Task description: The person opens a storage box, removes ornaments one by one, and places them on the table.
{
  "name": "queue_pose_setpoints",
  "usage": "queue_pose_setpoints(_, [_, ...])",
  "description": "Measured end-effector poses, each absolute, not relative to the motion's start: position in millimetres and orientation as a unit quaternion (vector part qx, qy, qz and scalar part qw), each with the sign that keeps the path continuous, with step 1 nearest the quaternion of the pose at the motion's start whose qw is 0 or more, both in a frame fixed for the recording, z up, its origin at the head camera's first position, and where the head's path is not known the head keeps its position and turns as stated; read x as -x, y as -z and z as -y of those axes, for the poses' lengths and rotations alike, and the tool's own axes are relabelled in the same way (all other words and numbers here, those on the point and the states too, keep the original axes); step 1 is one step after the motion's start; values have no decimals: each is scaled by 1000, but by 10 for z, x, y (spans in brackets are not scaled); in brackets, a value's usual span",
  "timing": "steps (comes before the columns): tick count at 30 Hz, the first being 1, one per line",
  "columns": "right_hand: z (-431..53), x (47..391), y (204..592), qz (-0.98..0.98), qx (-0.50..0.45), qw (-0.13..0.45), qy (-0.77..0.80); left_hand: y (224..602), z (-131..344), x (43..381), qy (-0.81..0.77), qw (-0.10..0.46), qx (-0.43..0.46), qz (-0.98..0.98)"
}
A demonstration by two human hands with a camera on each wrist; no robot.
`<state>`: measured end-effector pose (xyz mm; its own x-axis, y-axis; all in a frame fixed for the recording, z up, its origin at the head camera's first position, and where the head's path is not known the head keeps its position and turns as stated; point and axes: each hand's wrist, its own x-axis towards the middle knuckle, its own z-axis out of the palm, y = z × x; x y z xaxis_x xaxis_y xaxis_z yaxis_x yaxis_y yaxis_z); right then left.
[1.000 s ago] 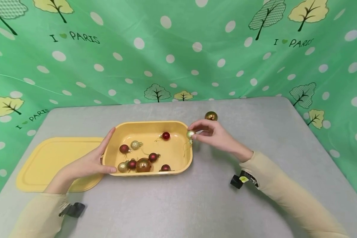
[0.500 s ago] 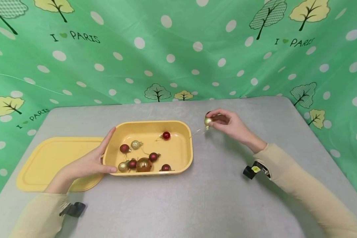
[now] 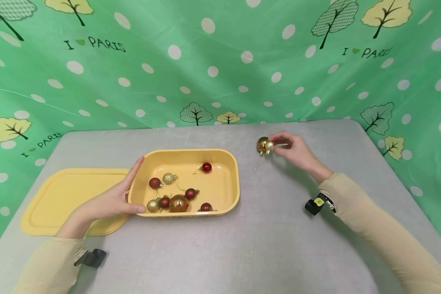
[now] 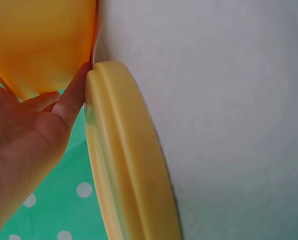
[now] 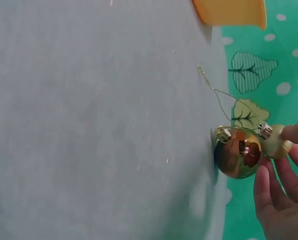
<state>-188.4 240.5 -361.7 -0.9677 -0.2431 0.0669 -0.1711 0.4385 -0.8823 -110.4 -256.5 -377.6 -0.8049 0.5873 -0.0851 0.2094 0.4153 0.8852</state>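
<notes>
Right hand [image 3: 295, 153] is pinching small ball [image 5: 277, 145]; large gold ball [image 5: 235, 155] is lying just left of that hand; left hand [image 3: 108, 201] is gripping yellow box [image 3: 222, 188].

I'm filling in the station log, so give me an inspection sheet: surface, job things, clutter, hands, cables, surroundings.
Surface: grey table.
Job things: yellow box, open, with eight visible baubles inside; lid flat beside it; big gold bauble on the table, outside the box.
Clutter: nothing seen.
Hands: left hand grips the box's left end; right hand pinches a small gold bauble by the big one; can't tell if they touch.
Cables: nothing seen.
Surroundings: green dotted curtain behind the table.
</notes>
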Motion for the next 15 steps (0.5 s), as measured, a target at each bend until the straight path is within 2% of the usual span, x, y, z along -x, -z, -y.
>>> queue_pose_setpoints(10, [-2552, 1901, 3651, -859, 110, 12, 501, 3749, 2548, 1082, -488, 193, -249, -814])
queue_pose_setpoints(15, [-2605, 1926, 3698, -863, 91, 18, 496, 3752, 2552, 1083, -484, 190, -250, -817])
